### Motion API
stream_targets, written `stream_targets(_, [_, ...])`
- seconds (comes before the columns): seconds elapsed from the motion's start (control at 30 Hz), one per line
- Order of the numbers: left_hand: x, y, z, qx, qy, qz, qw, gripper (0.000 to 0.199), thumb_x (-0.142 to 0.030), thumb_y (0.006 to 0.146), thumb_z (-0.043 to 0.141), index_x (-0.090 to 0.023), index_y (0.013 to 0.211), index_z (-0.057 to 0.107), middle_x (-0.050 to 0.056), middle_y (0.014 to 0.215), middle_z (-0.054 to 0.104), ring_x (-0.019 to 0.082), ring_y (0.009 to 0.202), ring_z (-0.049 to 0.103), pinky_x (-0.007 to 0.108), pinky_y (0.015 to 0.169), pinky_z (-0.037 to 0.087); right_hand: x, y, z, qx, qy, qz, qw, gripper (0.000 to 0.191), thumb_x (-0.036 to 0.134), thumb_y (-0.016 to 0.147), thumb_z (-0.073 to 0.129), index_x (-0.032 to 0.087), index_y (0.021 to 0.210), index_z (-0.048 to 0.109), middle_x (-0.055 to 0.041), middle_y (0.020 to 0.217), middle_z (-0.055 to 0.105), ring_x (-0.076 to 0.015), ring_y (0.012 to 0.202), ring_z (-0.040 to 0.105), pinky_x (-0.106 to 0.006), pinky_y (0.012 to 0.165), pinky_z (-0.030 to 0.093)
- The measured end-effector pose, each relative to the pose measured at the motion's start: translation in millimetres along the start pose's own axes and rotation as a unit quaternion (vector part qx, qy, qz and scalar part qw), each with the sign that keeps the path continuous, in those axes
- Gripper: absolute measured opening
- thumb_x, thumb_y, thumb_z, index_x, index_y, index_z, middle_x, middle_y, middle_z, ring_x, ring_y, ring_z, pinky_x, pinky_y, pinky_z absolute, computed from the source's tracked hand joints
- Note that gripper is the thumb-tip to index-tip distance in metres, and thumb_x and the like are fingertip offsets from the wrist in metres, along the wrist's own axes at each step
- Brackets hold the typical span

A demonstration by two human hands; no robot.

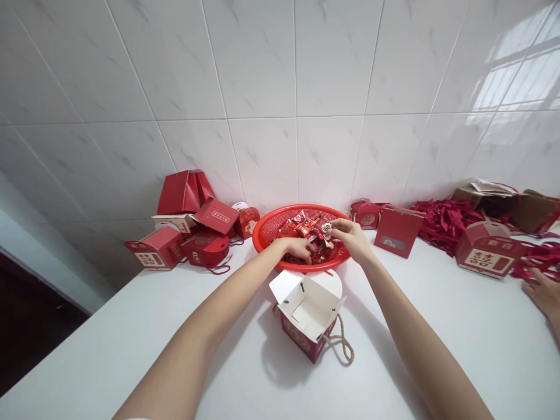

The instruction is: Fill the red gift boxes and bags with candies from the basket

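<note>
A red plastic basket (268, 219) holds a heap of red-wrapped candies (301, 224). My left hand (298, 248) reaches into it, fingers curled down among the sweets; their tips are hidden, so what they grip cannot be made out. Over the basket's right side, my right hand (347, 233) pinches a dark red wrapped candy (324, 228) with a pale printed pattern. In front of the basket stands a small red gift box (301, 338), its white flaps spread and its white inside bare. A twine handle (345, 344) hangs from its right side.
Red gift boxes (155, 248) are piled at the left by the tiled wall. On the right stand a red box with a window (399, 230), a heap of red ribbons (446, 219) and another gift box (487, 251). Another person's hand (542, 291) rests at the right edge.
</note>
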State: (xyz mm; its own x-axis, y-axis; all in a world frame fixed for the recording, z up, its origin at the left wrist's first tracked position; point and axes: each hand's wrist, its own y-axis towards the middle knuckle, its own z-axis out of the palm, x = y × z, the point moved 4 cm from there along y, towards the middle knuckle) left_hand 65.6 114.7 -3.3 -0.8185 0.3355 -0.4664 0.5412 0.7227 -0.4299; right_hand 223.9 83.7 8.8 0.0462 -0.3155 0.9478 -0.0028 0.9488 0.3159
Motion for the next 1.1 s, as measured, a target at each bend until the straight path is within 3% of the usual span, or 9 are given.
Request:
stream_targets(0.13, [-4,-4,1.8,0.025,-0.054,0.034,0.998,0.005,-0.019,0.056,0.068,-0.021,0.058,0.064,-0.004,0.053,0.054,0.015,0.053,0.051,0.026,0.052,0.041,0,-1,0,-0.001,0.005,0.001,1.0,0.025,0.034,0.057,0.078,0.02,0.076,0.069,-0.0011,0.071,0.07,-0.0187,0.067,0.064,-0.03,0.061,0.051])
stream_targets(0.3, [-9,-3,3.7,0.037,-0.096,0.068,0.992,0.013,-0.02,0.057,0.066,-0.02,0.046,0.06,-0.002,0.048,0.051,0.014,0.052,0.046,0.026,0.051,0.038,0,-1,0,0.001,0.003,-0.002,1.0,0.027,0.036,0.058,0.079,0.02,0.076,0.068,-0.0025,0.074,0.072,-0.0197,0.069,0.065,-0.031,0.06,0.052])
stream_targets(0.43, [-8,-1,-0.1,0.005,-0.109,0.076,0.991,0.011,-0.022,0.06,0.068,-0.02,0.051,0.063,-0.002,0.054,0.057,0.015,0.06,0.051,0.026,0.058,0.041,2,-1,0,-0.003,-0.003,-0.009,1.0,0.025,0.035,0.058,0.079,0.02,0.076,0.069,-0.0016,0.072,0.071,-0.019,0.069,0.065,-0.03,0.061,0.051])
stream_targets(0.63, [-8,0,-15.2,-0.12,-0.192,0.099,0.969,0.009,-0.023,0.07,0.062,-0.018,0.064,0.067,-0.001,0.073,0.067,0.018,0.08,0.061,0.027,0.078,0.046,4,-3,1,0.009,0.009,-0.007,1.0,0.024,0.035,0.059,0.078,0.02,0.077,0.07,-0.0016,0.075,0.072,-0.0182,0.067,0.065,-0.031,0.062,0.053])
stream_targets(0.77, [-8,-2,-21.2,-0.167,-0.229,0.102,0.953,0.014,-0.021,0.072,0.059,-0.016,0.075,0.072,0.002,0.083,0.072,0.019,0.091,0.062,0.029,0.085,0.047,3,-3,1,0.012,0.01,-0.002,1.0,0.024,0.034,0.059,0.078,0.02,0.077,0.07,-0.0016,0.073,0.072,-0.0189,0.067,0.066,-0.032,0.062,0.054])
stream_targets(0.87, [-9,-6,-23.4,-0.176,-0.266,0.131,0.939,0.015,-0.023,0.073,0.062,-0.017,0.079,0.074,0.002,0.086,0.074,0.02,0.092,0.063,0.03,0.085,0.048,4,-3,2,0.013,0.009,-0.008,1.0,0.023,0.035,0.059,0.078,0.021,0.076,0.071,-0.002,0.075,0.073,-0.0198,0.07,0.067,-0.031,0.063,0.054])
stream_targets(1.1, [-8,-8,-18.1,-0.115,-0.282,0.19,0.933,0.028,-0.025,0.064,0.081,-0.018,0.09,0.078,0.003,0.092,0.076,0.021,0.09,0.067,0.032,0.084,0.051,2,-1,1,0.022,-0.011,-0.011,1.0,0.025,0.037,0.06,0.078,0.02,0.078,0.071,-0.0024,0.075,0.073,-0.0205,0.071,0.066,-0.033,0.066,0.053])
